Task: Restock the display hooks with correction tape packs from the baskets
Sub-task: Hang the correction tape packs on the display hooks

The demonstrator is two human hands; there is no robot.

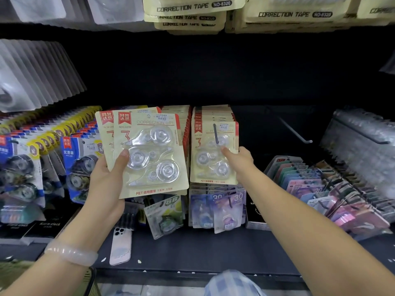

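I have my left hand (106, 178) gripping a small stack of correction tape packs (149, 152), thumb pressed on the front blister, the other fingers hidden behind the cards. My right hand (240, 160) reaches to the hanging pack (213, 152) at the front of the row on the display hook (215, 133); its thumb lies on the pack's face and the fingers curl round its right edge. A bare hook (297, 133) juts out further right. A phone (120, 245) lies on the shelf (192, 248) below.

Left hand (106, 178) grips with thumb forward; right hand (239, 161) reaches ahead, fingers curled.
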